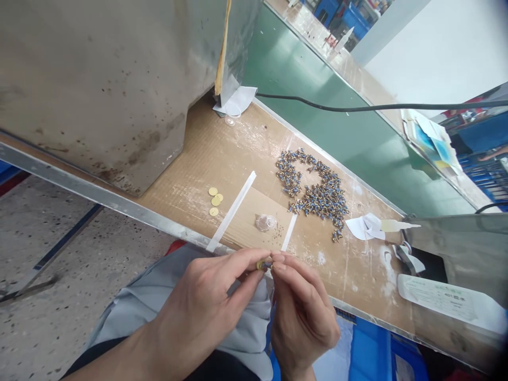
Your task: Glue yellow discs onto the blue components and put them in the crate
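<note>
My left hand (pixel 214 288) and my right hand (pixel 301 301) meet fingertip to fingertip at the table's near edge. Pinched between them is a small blue and brass part (pixel 264 264), with some yellow showing at the left fingertips; the fingers hide most of it. Just beyond, a small clear plastic container (pixel 265 222) stands on the brown cardboard, tiny specks scattered beside it. Several yellow discs (pixel 215 201) lie to the left. Farther off to the right spreads a heap of similar small blue and brass parts (pixel 323 198).
White tape strips (pixel 234 209) cross the cardboard. A large metal housing (pixel 99 79) stands at left, and a black cable (pixel 337 108) hangs across the back. At right are a nozzle bottle (pixel 397 226), white paper (pixel 363 226) and a white printed bottle (pixel 452 301). Below sits a blue bin (pixel 369 344).
</note>
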`<action>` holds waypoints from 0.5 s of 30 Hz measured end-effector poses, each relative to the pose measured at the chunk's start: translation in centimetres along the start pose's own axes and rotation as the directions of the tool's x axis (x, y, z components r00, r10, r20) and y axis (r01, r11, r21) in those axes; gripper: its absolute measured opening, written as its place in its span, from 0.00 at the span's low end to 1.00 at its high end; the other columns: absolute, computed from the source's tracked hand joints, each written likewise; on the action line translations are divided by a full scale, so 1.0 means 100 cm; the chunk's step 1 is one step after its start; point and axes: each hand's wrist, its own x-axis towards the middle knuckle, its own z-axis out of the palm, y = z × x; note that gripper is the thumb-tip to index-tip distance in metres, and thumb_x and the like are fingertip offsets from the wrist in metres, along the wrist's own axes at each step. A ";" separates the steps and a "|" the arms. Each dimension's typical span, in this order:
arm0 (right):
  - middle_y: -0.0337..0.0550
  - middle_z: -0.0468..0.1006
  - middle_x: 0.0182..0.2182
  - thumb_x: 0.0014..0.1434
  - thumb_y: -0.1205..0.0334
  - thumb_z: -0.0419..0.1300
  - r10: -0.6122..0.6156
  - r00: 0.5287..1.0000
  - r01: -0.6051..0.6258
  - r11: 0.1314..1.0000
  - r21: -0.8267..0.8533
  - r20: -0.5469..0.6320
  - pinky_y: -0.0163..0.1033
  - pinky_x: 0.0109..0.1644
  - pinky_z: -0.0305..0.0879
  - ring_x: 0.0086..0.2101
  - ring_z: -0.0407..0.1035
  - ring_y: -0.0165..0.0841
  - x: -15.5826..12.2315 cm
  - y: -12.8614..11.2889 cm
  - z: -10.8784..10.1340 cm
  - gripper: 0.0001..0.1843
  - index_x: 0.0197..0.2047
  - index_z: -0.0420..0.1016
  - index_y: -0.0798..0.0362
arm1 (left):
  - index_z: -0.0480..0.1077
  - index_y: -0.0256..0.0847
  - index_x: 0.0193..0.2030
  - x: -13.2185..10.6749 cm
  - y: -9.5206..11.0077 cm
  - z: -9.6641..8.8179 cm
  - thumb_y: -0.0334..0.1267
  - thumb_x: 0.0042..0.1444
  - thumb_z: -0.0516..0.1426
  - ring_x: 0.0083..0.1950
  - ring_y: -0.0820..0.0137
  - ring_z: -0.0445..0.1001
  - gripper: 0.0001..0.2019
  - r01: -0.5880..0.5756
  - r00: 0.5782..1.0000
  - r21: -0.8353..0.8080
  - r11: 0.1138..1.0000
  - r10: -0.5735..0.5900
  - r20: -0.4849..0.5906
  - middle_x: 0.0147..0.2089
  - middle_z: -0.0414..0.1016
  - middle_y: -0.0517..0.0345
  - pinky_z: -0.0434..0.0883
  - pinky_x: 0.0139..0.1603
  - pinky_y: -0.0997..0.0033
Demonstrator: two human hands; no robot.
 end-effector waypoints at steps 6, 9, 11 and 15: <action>0.48 0.91 0.53 0.69 0.83 0.72 -0.009 1.000 0.009 1.000 -0.005 0.001 0.44 0.59 0.90 0.50 0.90 0.38 -0.001 0.001 -0.002 0.20 0.56 0.91 0.53 | 0.79 0.44 0.67 -0.005 -0.002 0.001 0.25 0.78 0.63 0.49 0.76 0.94 0.17 -0.102 0.995 0.096 0.990 0.103 -0.005 0.53 0.94 0.62 0.81 0.62 0.87; 0.48 0.91 0.53 0.68 0.84 0.72 -0.025 1.000 0.025 1.000 -0.011 -0.001 0.45 0.59 0.91 0.50 0.90 0.38 -0.001 0.001 -0.002 0.21 0.57 0.90 0.53 | 0.78 0.44 0.66 -0.004 0.000 0.001 0.26 0.79 0.62 0.48 0.76 0.94 0.15 -0.118 0.993 0.106 0.987 0.120 -0.008 0.53 0.94 0.62 0.81 0.60 0.87; 0.48 0.91 0.53 0.68 0.84 0.72 -0.028 1.000 0.028 1.000 -0.009 0.003 0.45 0.59 0.91 0.50 0.90 0.39 -0.001 0.001 -0.002 0.21 0.57 0.91 0.53 | 0.78 0.44 0.66 -0.003 0.001 0.000 0.26 0.80 0.61 0.47 0.76 0.94 0.14 -0.125 0.992 0.129 0.984 0.127 -0.007 0.52 0.94 0.62 0.83 0.58 0.86; 0.49 0.91 0.54 0.67 0.85 0.71 -0.028 1.000 0.029 1.000 -0.009 0.008 0.46 0.59 0.91 0.51 0.90 0.40 -0.001 0.001 -0.002 0.21 0.56 0.91 0.53 | 0.76 0.43 0.68 -0.004 0.003 0.000 0.30 0.83 0.59 0.44 0.73 0.94 0.12 -0.139 0.990 0.196 0.971 0.144 -0.010 0.51 0.94 0.61 0.86 0.54 0.81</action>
